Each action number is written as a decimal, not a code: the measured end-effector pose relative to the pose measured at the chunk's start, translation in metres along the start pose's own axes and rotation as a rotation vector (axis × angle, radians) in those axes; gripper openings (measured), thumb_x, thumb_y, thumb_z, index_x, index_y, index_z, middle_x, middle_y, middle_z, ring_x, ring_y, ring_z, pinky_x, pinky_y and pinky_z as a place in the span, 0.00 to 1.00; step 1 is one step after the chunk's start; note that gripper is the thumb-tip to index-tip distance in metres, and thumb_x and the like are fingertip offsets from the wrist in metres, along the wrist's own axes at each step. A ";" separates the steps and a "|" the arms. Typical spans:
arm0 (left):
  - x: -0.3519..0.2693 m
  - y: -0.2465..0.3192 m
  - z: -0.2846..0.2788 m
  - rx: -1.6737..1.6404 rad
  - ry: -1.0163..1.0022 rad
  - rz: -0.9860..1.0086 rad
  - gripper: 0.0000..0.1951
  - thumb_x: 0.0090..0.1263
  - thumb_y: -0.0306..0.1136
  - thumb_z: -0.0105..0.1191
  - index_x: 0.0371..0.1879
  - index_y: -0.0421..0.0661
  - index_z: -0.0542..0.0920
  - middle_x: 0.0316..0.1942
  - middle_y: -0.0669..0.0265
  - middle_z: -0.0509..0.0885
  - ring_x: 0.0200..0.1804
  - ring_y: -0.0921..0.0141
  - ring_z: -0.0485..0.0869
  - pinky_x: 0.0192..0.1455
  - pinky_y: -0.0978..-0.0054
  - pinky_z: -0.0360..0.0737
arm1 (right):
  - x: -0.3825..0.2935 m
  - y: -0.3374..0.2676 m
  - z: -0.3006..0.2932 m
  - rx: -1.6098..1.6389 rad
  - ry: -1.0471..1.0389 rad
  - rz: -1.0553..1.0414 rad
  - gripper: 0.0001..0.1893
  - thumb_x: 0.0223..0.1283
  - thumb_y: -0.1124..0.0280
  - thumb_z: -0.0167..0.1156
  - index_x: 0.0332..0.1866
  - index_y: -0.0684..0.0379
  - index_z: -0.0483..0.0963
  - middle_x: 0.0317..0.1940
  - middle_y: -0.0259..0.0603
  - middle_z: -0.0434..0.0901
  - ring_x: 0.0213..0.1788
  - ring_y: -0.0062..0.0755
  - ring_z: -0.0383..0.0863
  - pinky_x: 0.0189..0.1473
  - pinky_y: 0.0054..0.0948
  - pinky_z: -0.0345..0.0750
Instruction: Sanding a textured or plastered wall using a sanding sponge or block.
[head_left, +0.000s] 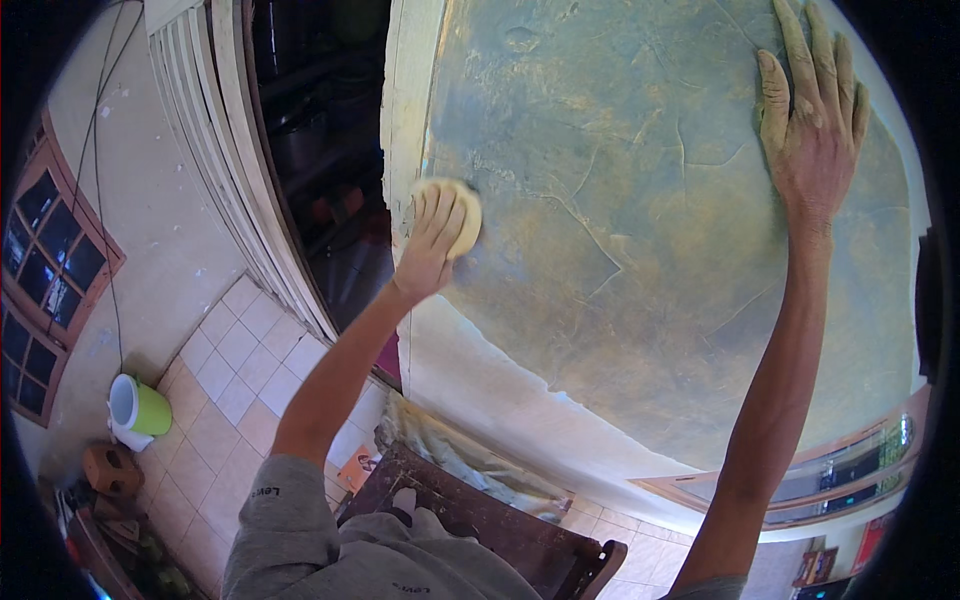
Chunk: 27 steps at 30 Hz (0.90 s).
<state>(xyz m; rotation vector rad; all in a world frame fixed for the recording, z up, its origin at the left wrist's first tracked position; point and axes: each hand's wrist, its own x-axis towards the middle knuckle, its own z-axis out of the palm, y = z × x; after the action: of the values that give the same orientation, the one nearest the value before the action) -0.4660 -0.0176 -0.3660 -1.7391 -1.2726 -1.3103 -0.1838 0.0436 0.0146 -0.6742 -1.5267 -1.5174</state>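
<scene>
My left hand (433, 244) grips a round, pale yellow sponge-like pad (471, 217), its fingers spread over the back of it. The pad rests against the wall near the left border of a mottled blue-green and ochre coating (540, 247). Raised crease lines run across this coating. Higher up on the right, my right hand (814, 127) lies flat on the coated wall with fingers apart and nothing in it. Greyish dust covers its fingers and back. Below the coating's ragged lower edge, bare whitish wall (480, 352) shows.
Beneath me is a dark wooden bench or table (480, 487), with plastic sheeting (465, 450) along the wall's foot. Left of the wall is a dark doorway (322, 135) with folded white door panels (217, 135). A green bucket (152, 409) stands on the tiled floor (225, 420).
</scene>
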 end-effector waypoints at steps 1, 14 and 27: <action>-0.023 0.001 0.004 0.007 0.000 0.000 0.34 0.68 0.29 0.47 0.76 0.34 0.63 0.79 0.40 0.57 0.82 0.35 0.50 0.83 0.36 0.44 | 0.001 -0.003 -0.001 0.037 0.001 -0.002 0.27 0.77 0.59 0.48 0.78 0.51 0.67 0.80 0.43 0.63 0.84 0.49 0.54 0.84 0.53 0.47; 0.029 0.029 -0.017 0.007 0.043 -0.150 0.33 0.75 0.33 0.45 0.79 0.33 0.58 0.81 0.38 0.52 0.82 0.35 0.47 0.83 0.40 0.44 | -0.003 0.011 0.009 0.231 0.040 -0.438 0.26 0.80 0.42 0.41 0.79 0.25 0.63 0.82 0.19 0.59 0.85 0.31 0.52 0.86 0.45 0.48; 0.031 0.061 -0.046 -0.090 0.108 -0.373 0.35 0.73 0.24 0.49 0.80 0.33 0.55 0.82 0.39 0.50 0.83 0.37 0.44 0.84 0.44 0.43 | -0.002 -0.015 -0.016 0.256 0.033 -0.372 0.25 0.80 0.42 0.39 0.78 0.23 0.63 0.83 0.18 0.57 0.86 0.29 0.49 0.86 0.47 0.46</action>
<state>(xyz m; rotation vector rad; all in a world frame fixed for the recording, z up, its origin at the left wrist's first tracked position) -0.4238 -0.0696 -0.3168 -1.5110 -1.5467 -1.6695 -0.1922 0.0262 0.0041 -0.2227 -1.8546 -1.5494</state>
